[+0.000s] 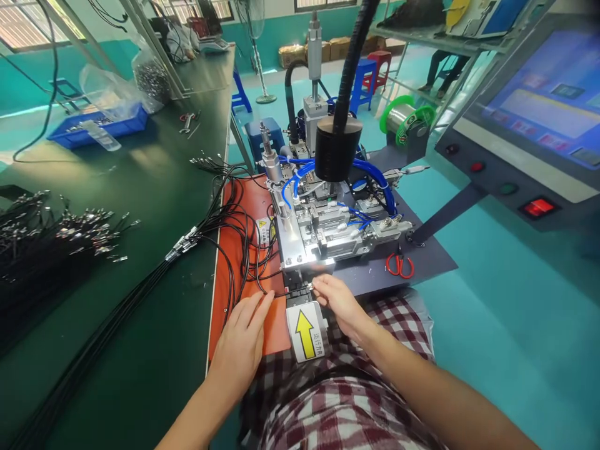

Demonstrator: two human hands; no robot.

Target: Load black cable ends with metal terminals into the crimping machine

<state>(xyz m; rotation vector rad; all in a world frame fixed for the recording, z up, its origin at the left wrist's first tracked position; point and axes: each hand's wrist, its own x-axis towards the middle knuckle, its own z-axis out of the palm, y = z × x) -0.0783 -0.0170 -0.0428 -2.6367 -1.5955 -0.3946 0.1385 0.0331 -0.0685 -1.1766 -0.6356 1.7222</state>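
"Where are your hands?"

"My right hand (335, 300) has thumb and finger pinched together on the end of a black cable (293, 290), at the front of the machine (347, 231). My left hand (244, 334) is over the orange mat (276, 325), fingers stretched out, their tips at the same cable; I cannot tell whether they grip it or just steady it."

"And the cable?"

"It spans between my two hands, just beyond the cover with the yellow arrow (305, 331)."

"How would you do this part well?"

"I'd hold that span straight and pinch close behind the tip, so it can't swing. The left fingers should guide without pulling."

"Any risk?"

"The loose loops (234, 215) on the mat could snag and tug the tip askew, so I'd leave slack. And I'd mind my fingertips near the machine."
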